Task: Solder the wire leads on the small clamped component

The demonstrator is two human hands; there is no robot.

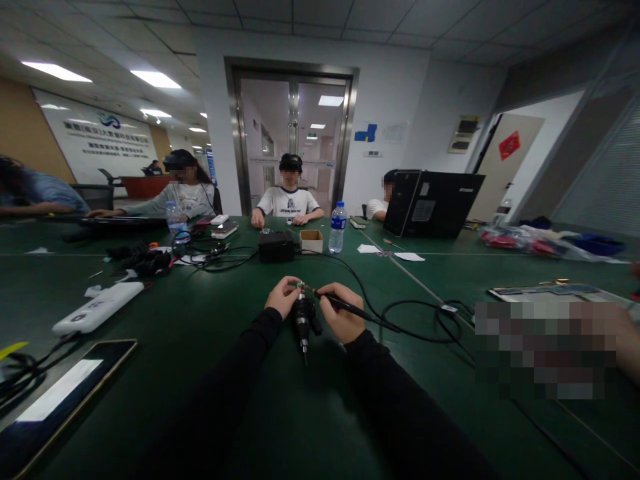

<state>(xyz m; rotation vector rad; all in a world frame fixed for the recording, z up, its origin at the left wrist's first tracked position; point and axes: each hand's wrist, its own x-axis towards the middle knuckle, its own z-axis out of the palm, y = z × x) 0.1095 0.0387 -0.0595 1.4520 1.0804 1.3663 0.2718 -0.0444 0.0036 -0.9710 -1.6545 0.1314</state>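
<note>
My right hand is closed around a slim black soldering iron with a cable at its back end. The iron's tip points left to a small part, greenish and pale, pinched in the fingertips of my left hand. Directly below that part lies a black and silver tool with a thin pointed end toward me. Whether my left fingers also touch this tool I cannot tell. The small part's details are too fine to make out.
Ahead stand a black box, a small cardboard box and a water bottle. A black cable loops at right. A white power strip and a phone lie left. Several people sit around the green table.
</note>
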